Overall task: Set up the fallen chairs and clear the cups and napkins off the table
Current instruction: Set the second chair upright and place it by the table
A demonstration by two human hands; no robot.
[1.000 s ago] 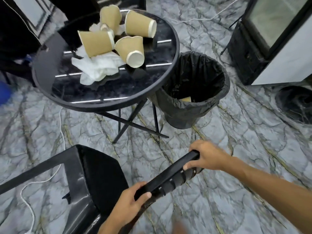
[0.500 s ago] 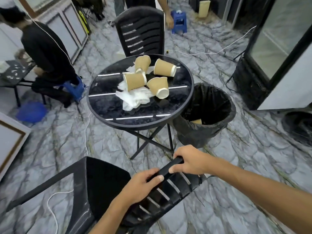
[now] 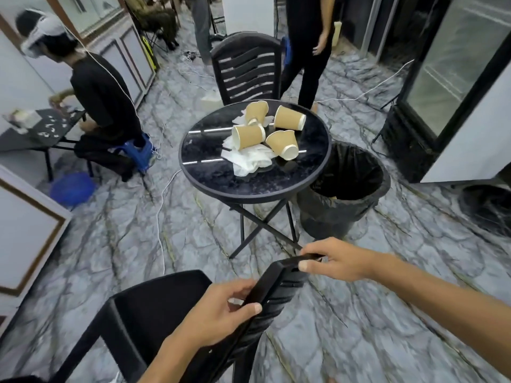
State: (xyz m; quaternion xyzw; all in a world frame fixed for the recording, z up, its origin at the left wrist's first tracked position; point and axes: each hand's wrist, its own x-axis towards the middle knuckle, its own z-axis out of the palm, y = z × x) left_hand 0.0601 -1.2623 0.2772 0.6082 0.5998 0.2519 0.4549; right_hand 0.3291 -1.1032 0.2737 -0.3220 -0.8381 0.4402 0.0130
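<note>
Both hands clamp the slatted back of a black plastic chair (image 3: 154,308): left hand (image 3: 218,313) low, right hand (image 3: 334,261) on the top rail. Beyond, four ribbed kraft paper cups (image 3: 249,136) lie tipped over crumpled white napkins (image 3: 249,161) on the round glossy black counter (image 3: 249,186), beside a black-lined bin (image 3: 348,189) on veined grey marble floor (image 3: 138,233).
</note>
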